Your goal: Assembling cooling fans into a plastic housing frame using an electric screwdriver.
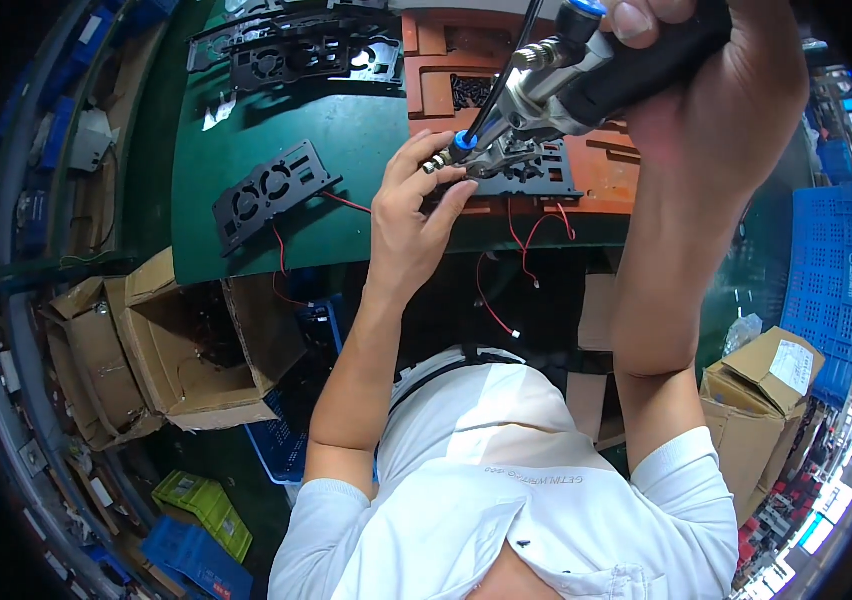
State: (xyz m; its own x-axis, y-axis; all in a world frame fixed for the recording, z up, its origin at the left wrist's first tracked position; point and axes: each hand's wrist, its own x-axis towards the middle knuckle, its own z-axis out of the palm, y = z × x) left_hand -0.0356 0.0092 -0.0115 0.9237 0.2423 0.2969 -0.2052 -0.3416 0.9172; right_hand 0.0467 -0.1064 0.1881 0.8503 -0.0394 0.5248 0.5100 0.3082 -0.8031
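In my right hand, raised at the upper right, is a black-handled air screwdriver with metal fittings and a hose, its front end slanting down to the left. My left hand is at that front end, thumb and fingers curled around it beside a black plastic fan bracket. The driver and fingers hide what the left fingertips grip. The bracket lies on an orange fixture board, with thin red wires hanging over the table edge.
Another black fan bracket lies on the green table to the left, its red wire hanging down. Several brackets are piled at the back. Black screws fill a fixture recess. Cardboard boxes and a blue crate flank me.
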